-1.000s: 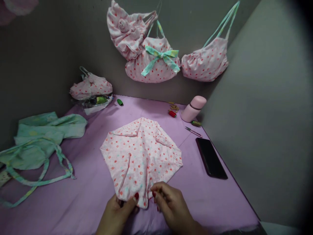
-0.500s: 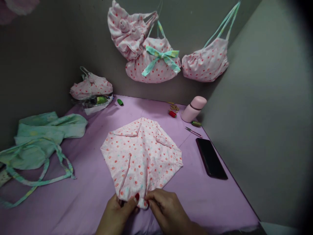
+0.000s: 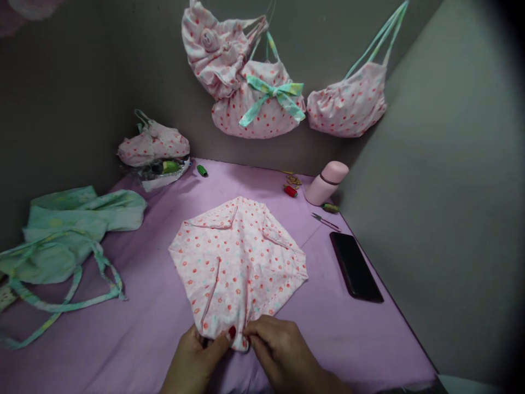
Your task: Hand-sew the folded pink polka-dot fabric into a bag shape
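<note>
A pale pink fabric piece (image 3: 238,262) with small red flowers lies spread on the table, its upper corners folded in. My left hand (image 3: 200,355) is closed on its near edge, thumb with red nail on top and fingers underneath. At the same edge, just right of that thumb, my right hand (image 3: 279,347) is closed in a pinch against the fabric. Whether anything small, such as a needle, sits between the right fingertips is hidden.
A purple cloth (image 3: 143,328) covers the table. Mint green fabric with straps (image 3: 69,235) lies left. On the right are a black phone (image 3: 356,268), thread snips (image 3: 325,221), a pink flask (image 3: 326,183) and a red thread spool (image 3: 291,190). Pink bags (image 3: 258,112) hang behind.
The view has shifted very slightly. Both hands keep their hold at the near edge of the fabric, and nothing else has visibly moved.
</note>
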Available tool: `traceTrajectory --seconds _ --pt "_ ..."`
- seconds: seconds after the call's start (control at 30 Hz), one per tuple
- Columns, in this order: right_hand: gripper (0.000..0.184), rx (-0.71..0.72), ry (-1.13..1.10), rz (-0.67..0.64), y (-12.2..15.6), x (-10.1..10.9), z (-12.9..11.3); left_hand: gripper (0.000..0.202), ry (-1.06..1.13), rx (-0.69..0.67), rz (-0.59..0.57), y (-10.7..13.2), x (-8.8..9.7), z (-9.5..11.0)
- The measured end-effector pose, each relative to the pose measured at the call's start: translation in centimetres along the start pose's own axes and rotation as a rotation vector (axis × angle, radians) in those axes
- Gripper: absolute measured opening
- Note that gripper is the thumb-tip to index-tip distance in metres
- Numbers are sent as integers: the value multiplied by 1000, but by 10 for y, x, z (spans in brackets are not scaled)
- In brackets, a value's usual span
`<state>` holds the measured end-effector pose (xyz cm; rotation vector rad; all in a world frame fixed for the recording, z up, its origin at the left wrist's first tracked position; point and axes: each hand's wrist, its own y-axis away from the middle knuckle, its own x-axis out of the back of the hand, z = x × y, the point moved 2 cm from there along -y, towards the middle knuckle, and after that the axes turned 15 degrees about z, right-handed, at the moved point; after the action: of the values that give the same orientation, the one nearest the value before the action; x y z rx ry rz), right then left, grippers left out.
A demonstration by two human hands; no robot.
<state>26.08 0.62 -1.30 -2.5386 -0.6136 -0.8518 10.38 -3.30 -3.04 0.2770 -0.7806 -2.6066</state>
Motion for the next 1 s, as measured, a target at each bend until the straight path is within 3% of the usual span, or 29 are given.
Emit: traceTrajectory --seconds 0.2,0.33,0.5,1.0 --pt "24 12 73 -39 -2 -3 -3 38 -50 -29 36 1 0 4" --pt "24 31 108 -56 -4 -6 -3 38 -83 -37 -9 0 2 4" --pt "23 32 82 -11 -3 -7 -1 40 -89 -18 -3 0 3 2" --pt "16 -170 -125 49 -6 -8 0 31 25 32 -30 0 5 -5"
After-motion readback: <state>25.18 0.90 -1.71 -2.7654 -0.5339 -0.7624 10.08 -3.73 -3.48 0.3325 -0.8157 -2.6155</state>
